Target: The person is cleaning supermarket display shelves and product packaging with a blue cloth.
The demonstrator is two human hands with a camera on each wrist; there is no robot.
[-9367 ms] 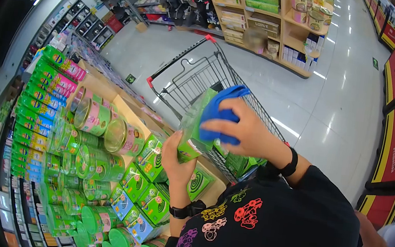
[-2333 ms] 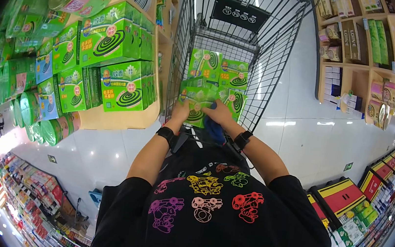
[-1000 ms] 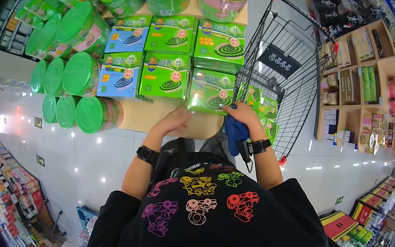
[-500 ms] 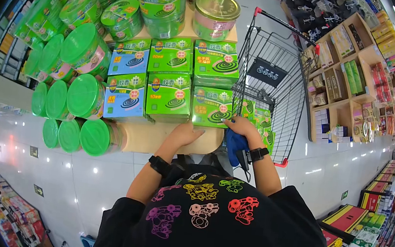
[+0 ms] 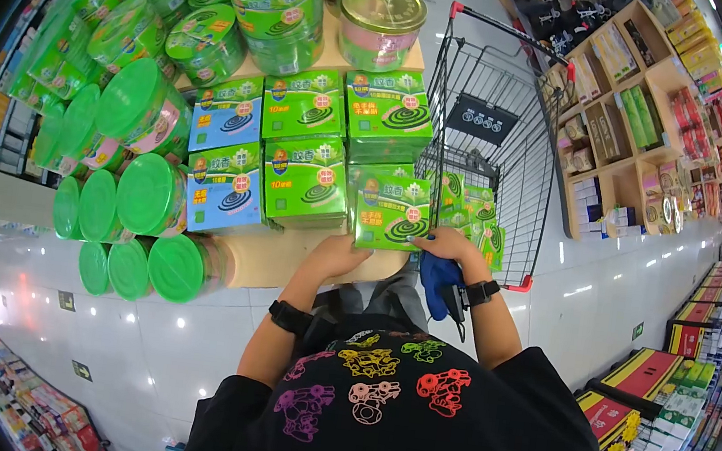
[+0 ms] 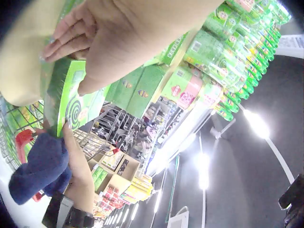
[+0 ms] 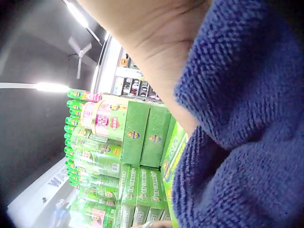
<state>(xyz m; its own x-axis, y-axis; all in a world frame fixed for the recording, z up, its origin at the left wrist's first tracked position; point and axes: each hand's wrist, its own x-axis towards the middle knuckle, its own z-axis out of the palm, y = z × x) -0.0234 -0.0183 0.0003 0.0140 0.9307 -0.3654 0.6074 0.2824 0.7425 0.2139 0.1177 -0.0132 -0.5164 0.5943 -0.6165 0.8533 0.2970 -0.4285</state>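
A green mosquito coil box [image 5: 391,213] stands out from the front of the stacked boxes, held low between both hands. My left hand [image 5: 335,257] grips its lower left edge; in the left wrist view, fingers [image 6: 71,35] and thumb lie on either side of the mosquito coil box [image 6: 71,102]. With thumb and fingers, my right hand [image 5: 456,246] holds its lower right corner. A blue cloth [image 5: 438,282] hangs from the right hand and fills much of the right wrist view [image 7: 247,114], hiding the right fingers there.
Green and blue mosquito coil boxes [image 5: 308,178] are stacked on a wooden display [image 5: 270,267]. Round green-lidded tubs [image 5: 148,195] stand left. A shopping cart [image 5: 524,218] with several green boxes stands close right; a wooden shelf unit [image 5: 611,134] is beyond it.
Earlier the right hand held the blue cloth against a box, then both hands lowered a box into the cart. Now both hands are at the display, and a front box has come forward from the stack.
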